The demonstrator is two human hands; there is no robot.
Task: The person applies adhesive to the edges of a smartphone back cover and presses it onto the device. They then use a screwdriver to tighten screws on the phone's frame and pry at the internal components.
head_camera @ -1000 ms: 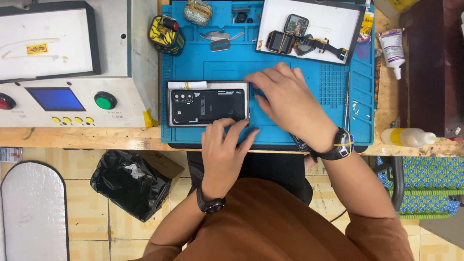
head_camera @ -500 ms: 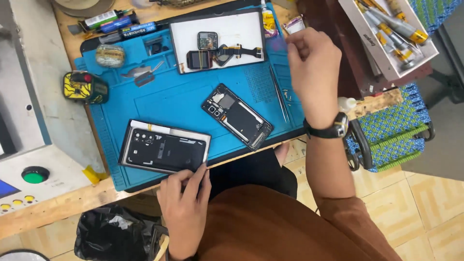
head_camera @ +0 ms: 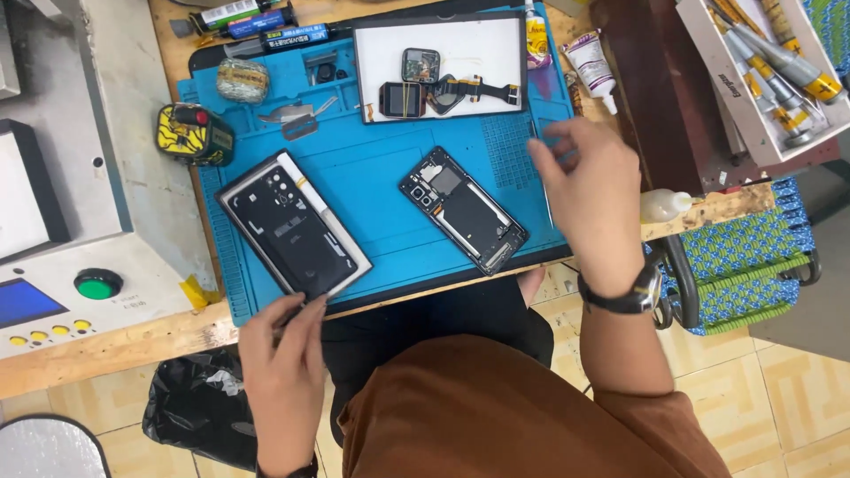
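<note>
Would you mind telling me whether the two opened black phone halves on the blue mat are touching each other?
Apart. The head view shows bare blue mat between the left phone half and the right phone half.

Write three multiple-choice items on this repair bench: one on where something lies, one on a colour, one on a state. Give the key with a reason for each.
1. Where does the opened phone lie?
A. on the blue mat
B. on the floor
C. in the white tray

2. What colour is the round button on the machine at the left?
A. red
B. green
C. yellow

3. What is the state of the left hand?
A. resting flat on the lap
B. grip closed around a bottle
C. at the near corner of the back cover

Key:
1 A: the phone sits mid-mat, below the white tray.
2 B: the button is plainly green.
3 C: its fingertips meet the near edge of the back cover, while the right hand hovers over the mat's right side.
</note>
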